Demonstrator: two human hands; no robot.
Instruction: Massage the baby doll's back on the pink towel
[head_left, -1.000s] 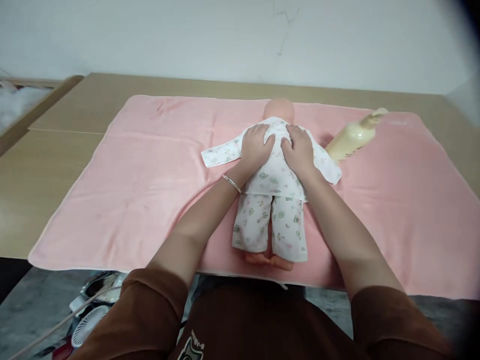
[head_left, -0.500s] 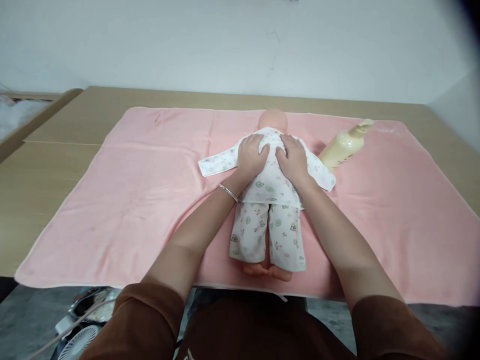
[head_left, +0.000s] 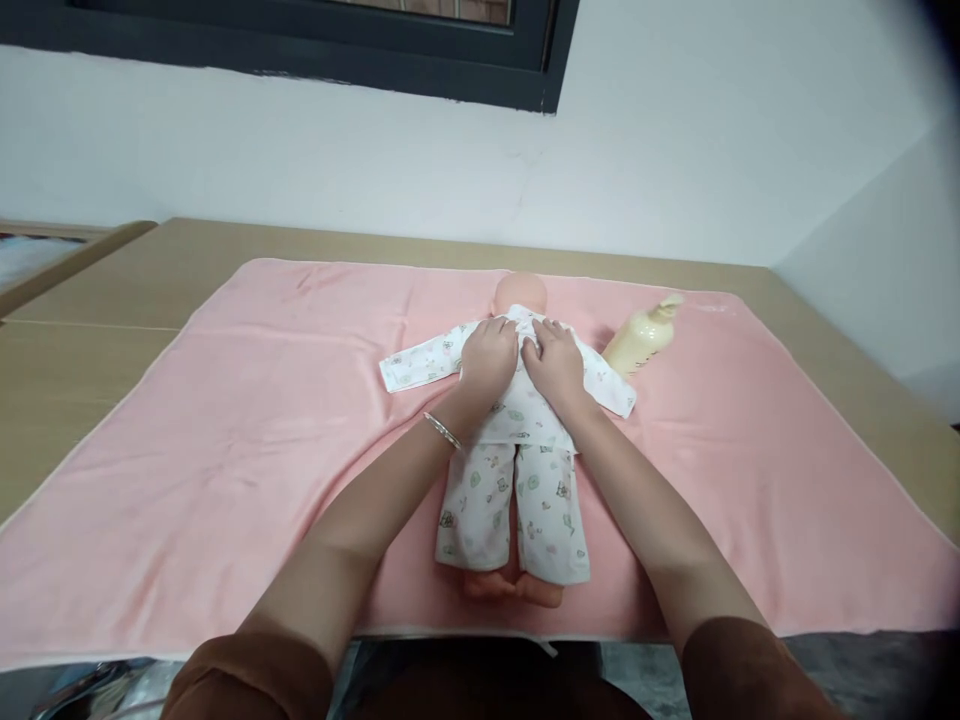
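A baby doll lies face down, its bald head toward the wall and its bare feet toward me. It wears a white printed top and matching trousers, sleeves spread to both sides. My left hand, a silver bangle on its wrist, rests on the left of the doll's upper back with fingers bent forward and the thumb mostly hidden. On the right of the upper back lies my right hand, fingers extended and thumb apart. Neither hand visibly grips anything.
A pink blanket covers much of the wooden table. Beyond the right sleeve a pale yellow pump bottle lies tilted. A white wall with a dark window frame stands behind the table.
My view has tilted up, bringing the window frame in. My hands have drawn closer together on the upper back, and the left thumb has turned inward. The doll stays face down.
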